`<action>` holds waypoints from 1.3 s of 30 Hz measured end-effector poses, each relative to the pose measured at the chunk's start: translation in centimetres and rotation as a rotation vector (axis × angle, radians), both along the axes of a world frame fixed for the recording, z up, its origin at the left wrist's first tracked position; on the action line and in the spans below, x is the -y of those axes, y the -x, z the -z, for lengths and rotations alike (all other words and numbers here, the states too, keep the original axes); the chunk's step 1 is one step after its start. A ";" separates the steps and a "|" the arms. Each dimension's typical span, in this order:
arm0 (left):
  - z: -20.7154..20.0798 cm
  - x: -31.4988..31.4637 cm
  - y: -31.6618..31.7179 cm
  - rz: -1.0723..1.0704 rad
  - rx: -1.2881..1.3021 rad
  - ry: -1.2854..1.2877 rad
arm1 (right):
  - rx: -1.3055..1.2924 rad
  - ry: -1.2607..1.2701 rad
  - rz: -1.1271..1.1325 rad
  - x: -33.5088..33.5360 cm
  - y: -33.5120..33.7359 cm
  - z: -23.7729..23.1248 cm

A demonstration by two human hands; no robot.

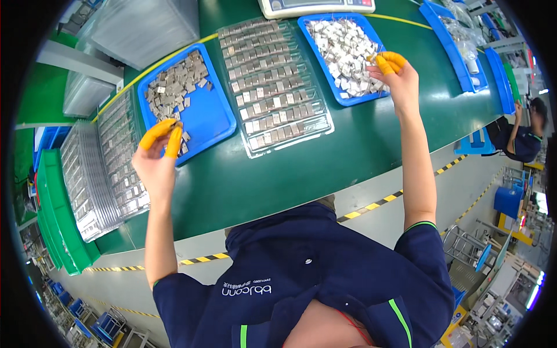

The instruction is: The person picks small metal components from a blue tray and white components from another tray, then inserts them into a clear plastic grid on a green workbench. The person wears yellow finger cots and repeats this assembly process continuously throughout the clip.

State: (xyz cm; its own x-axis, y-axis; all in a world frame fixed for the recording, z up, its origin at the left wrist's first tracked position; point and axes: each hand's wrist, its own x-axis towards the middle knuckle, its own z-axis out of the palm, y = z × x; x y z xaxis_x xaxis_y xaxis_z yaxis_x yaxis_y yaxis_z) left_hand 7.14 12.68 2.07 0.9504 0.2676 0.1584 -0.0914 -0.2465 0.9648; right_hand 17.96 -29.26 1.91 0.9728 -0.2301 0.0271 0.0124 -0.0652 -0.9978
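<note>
Yellow finger cots cover the fingertips of both my hands. My left hand [156,153] pinches a small grey metal part [178,124] over the near left side of a blue tray [212,124], where a pile of similar grey parts [177,84] lies. My right hand [400,78] is at the right edge of a second blue tray [342,101] full of small white connectors [345,55]. Its fingers are closed together, and what they hold is too small to make out. Between the trays lies a clear plastic blister tray [272,87] with rows of small grey and white parts.
Stacked filled blister trays [96,180] and a green bin [61,220] stand at the left. A scale [316,6] sits at the far edge. Blue bins [452,49] with plastic bags are at the right; farther off a person [525,136] sits at the green table [278,185].
</note>
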 end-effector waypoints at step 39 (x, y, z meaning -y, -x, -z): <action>0.5 11.5 3.9 0.085 -0.303 0.502 | -0.166 0.054 -0.299 -14.3 11.2 -0.6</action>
State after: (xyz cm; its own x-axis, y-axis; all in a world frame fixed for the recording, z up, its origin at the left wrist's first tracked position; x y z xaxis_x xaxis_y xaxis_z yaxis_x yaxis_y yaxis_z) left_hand 3.26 1.21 1.53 0.9549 0.1603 -0.2499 0.2072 0.2429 0.9477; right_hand 6.76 -14.99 2.47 0.9891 0.0634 -0.1327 -0.1232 -0.1362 -0.9830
